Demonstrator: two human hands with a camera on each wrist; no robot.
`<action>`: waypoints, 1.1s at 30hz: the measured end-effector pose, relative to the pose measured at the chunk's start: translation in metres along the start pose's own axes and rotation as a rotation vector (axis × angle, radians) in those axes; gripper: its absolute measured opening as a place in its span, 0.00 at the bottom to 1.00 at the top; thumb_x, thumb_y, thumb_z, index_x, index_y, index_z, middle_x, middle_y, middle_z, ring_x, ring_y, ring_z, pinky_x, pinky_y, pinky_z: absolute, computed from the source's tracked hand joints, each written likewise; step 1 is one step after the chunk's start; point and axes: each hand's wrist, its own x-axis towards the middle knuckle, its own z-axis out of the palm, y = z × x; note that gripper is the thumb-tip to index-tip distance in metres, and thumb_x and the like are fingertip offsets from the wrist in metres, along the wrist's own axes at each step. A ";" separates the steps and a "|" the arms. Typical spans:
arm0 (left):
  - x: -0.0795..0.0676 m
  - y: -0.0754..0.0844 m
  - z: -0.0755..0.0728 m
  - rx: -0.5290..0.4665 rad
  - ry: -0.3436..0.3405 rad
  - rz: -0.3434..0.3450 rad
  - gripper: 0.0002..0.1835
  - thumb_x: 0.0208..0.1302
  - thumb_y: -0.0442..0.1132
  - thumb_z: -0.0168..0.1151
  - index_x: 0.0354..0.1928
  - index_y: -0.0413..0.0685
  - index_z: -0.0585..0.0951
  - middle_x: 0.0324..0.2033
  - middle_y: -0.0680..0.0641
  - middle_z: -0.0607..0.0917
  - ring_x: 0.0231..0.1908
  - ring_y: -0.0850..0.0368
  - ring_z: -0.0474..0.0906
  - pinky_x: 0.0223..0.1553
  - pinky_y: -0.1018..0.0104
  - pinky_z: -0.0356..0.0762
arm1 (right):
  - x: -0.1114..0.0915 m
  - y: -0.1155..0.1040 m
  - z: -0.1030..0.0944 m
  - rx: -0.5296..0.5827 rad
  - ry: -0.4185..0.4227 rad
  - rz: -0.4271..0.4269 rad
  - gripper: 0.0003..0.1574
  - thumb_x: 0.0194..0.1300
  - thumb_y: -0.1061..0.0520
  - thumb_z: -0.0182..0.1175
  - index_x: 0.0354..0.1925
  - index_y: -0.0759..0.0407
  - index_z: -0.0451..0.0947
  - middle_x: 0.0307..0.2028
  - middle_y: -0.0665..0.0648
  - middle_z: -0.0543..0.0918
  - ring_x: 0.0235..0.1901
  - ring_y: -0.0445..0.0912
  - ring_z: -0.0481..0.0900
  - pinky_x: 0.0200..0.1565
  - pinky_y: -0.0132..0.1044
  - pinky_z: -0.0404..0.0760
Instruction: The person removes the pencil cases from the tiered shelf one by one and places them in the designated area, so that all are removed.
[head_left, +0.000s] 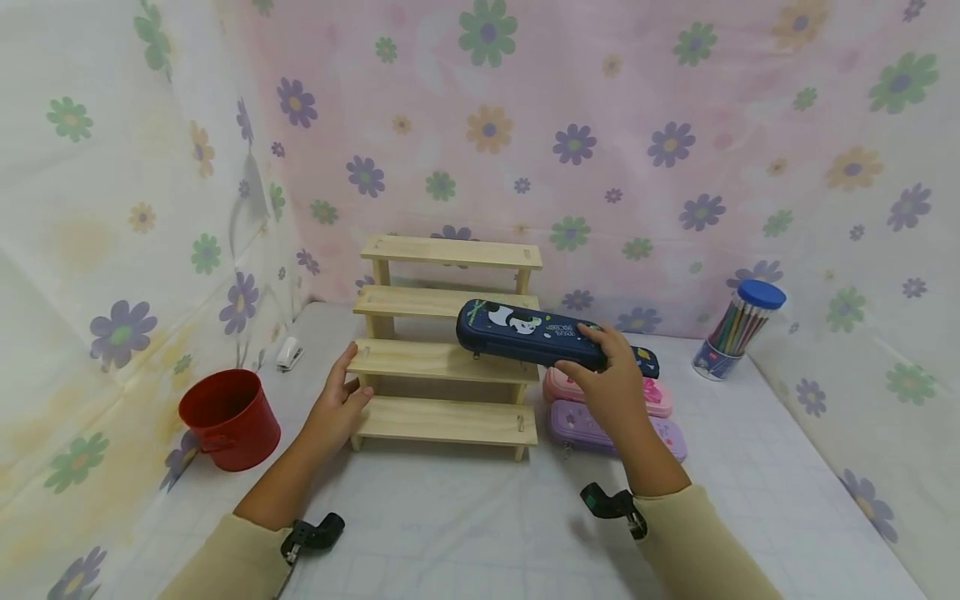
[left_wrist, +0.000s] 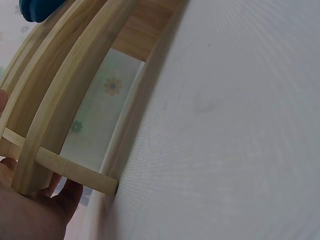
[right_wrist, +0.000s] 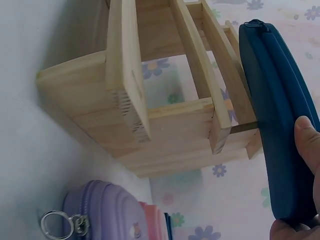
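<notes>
A four-step wooden display rack (head_left: 442, 418) stands mid-table. My left hand (head_left: 335, 408) holds the rack's left end around the lower boards; in the left wrist view, part of that hand (left_wrist: 32, 215) lies behind the wood. My right hand (head_left: 611, 379) grips the right end of a navy pencil case (head_left: 517, 332) with a panda print, held in the air before the rack's middle boards. Seen from the right wrist, the thumb (right_wrist: 307, 140) presses on the navy case's (right_wrist: 275, 120) side. Right of the rack lie a purple pencil case (head_left: 581, 425), a pink one (head_left: 558, 383) and another dark blue one (head_left: 647, 362).
A red bucket (head_left: 232, 421) stands on the left, with a small white object (head_left: 289, 354) behind it. At the back right is a clear, blue-lidded tub of pencils (head_left: 738, 329). Flowered cloth (head_left: 525, 108) encloses the white table surface (head_left: 450, 525) at the back and sides.
</notes>
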 end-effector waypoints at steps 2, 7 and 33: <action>0.000 0.000 0.001 -0.002 0.001 0.003 0.42 0.82 0.34 0.48 0.85 0.65 0.40 0.85 0.47 0.42 0.79 0.28 0.50 0.74 0.30 0.56 | -0.002 0.004 -0.002 0.001 -0.006 0.001 0.47 0.65 0.40 0.74 0.77 0.38 0.68 0.83 0.54 0.54 0.79 0.63 0.57 0.70 0.60 0.71; 0.001 -0.001 0.002 -0.012 0.003 0.001 0.42 0.82 0.33 0.48 0.86 0.64 0.40 0.85 0.47 0.42 0.79 0.29 0.50 0.74 0.31 0.56 | -0.008 0.012 -0.005 -0.001 -0.011 0.012 0.47 0.64 0.42 0.75 0.77 0.40 0.69 0.82 0.56 0.56 0.80 0.63 0.55 0.71 0.61 0.69; 0.002 -0.004 0.002 -0.027 0.009 -0.008 0.42 0.82 0.33 0.48 0.85 0.66 0.41 0.85 0.48 0.43 0.80 0.29 0.49 0.75 0.31 0.54 | -0.038 0.040 -0.035 -0.043 -0.064 0.041 0.50 0.63 0.40 0.75 0.78 0.45 0.68 0.82 0.60 0.55 0.80 0.67 0.53 0.70 0.64 0.69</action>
